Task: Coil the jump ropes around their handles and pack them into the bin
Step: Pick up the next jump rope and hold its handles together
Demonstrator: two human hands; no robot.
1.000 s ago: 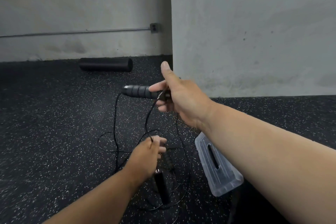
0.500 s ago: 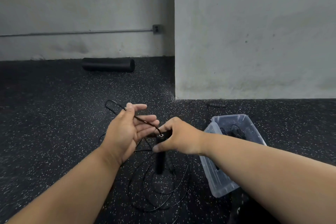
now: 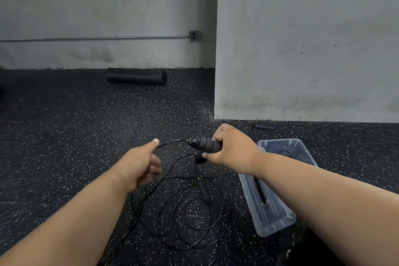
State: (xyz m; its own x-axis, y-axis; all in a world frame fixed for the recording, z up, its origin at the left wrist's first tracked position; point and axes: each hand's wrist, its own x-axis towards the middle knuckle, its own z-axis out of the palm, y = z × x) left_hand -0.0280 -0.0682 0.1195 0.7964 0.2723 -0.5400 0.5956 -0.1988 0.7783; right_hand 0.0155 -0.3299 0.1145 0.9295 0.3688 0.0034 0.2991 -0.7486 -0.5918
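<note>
Black handle [image 3: 205,144] juts leftward from the gripping right hand [image 3: 233,150]; left hand [image 3: 140,164] pinches its cord [image 3: 172,142]

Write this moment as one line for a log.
right hand: grips rope handle | left hand: pinches cord | loose cord on floor | bin: beside right arm
</note>
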